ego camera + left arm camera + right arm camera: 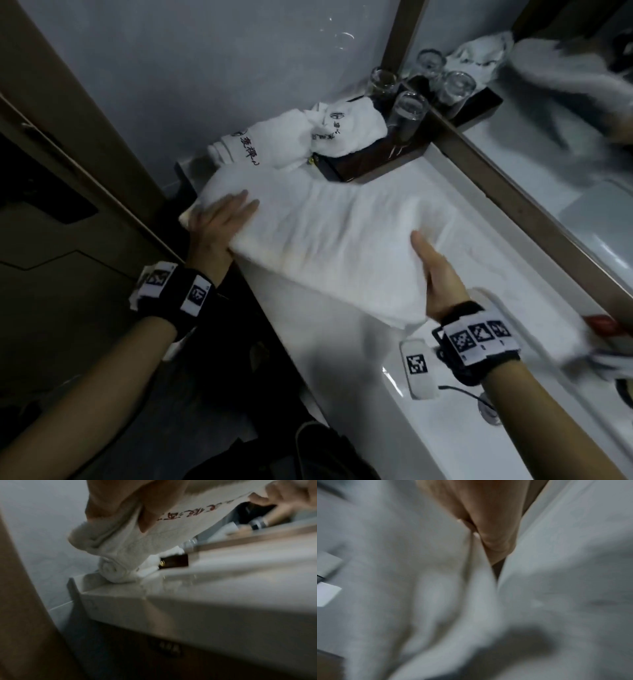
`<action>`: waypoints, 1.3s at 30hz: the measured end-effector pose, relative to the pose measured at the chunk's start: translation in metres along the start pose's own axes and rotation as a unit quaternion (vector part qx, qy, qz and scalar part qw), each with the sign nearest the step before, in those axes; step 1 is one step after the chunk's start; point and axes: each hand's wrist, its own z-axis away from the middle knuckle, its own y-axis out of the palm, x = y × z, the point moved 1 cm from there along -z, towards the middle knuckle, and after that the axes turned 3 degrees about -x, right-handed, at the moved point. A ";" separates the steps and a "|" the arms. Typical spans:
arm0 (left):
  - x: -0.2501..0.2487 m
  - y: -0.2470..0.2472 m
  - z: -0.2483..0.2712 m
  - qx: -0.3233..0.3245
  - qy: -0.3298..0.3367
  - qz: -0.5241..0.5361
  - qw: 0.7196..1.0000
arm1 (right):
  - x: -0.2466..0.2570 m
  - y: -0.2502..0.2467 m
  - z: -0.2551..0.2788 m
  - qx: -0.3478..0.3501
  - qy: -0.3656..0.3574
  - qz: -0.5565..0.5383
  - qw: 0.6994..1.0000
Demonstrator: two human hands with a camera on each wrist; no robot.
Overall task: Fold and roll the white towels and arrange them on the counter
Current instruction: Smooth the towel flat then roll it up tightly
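A white towel (329,236) stretches between my two hands above the white counter (342,359). My left hand (219,222) grips its left end, fingers lying on top. At the towel's near right corner my right hand (435,270) holds it, thumb on top and fingers hidden beneath. The left wrist view shows the towel (130,543) lifted off the counter (240,577), with printed characters on its underside, held by my left hand (145,507). In the blurred right wrist view my right hand (488,520) pinches a fold of the towel (419,588).
A rolled towel (239,147) with printed characters lies at the counter's far left corner, beside another towel (342,130) on a dark tray (376,161) with glasses (407,109). A mirror (565,154) runs along the right. A sink drain (486,411) is at near right.
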 end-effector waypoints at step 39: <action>-0.146 0.064 0.149 0.198 -0.211 0.420 0.860 | -0.090 -0.068 0.034 0.218 -0.365 0.686 0.591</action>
